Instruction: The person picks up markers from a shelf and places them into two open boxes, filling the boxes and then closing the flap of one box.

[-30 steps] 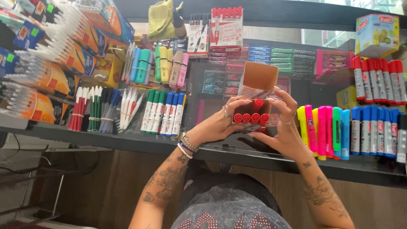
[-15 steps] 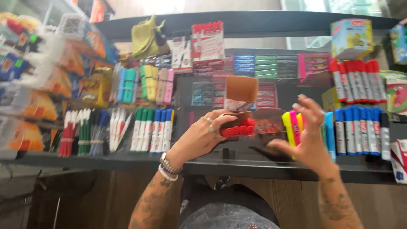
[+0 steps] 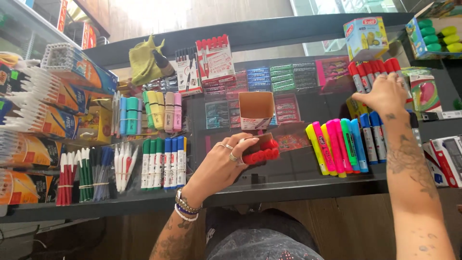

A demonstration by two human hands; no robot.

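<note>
My left hand (image 3: 219, 168) grips a bundle of red-capped markers (image 3: 262, 153) above the dark glass counter (image 3: 288, 180). Just behind it stands a small open cardboard box (image 3: 255, 108), apart from the hand. My right hand (image 3: 382, 96) reaches far to the right, its fingers spread and resting on a row of red-capped markers (image 3: 370, 72). Whether it grips any of them I cannot tell. Below that hand lie neon highlighters (image 3: 334, 144) and blue markers (image 3: 373, 137).
Rows of markers (image 3: 163, 163) and bundled pens (image 3: 86, 173) cover the counter's left side, with pen boxes (image 3: 43, 120) stacked at the far left. Marker packs (image 3: 214, 62) and small boxes (image 3: 284, 77) line the back. A boxed item (image 3: 447, 159) sits at the right edge.
My right hand has left the red marker bundle and moved up and right to the row of red-capped markers. My left hand still holds the bundle, now lower.
</note>
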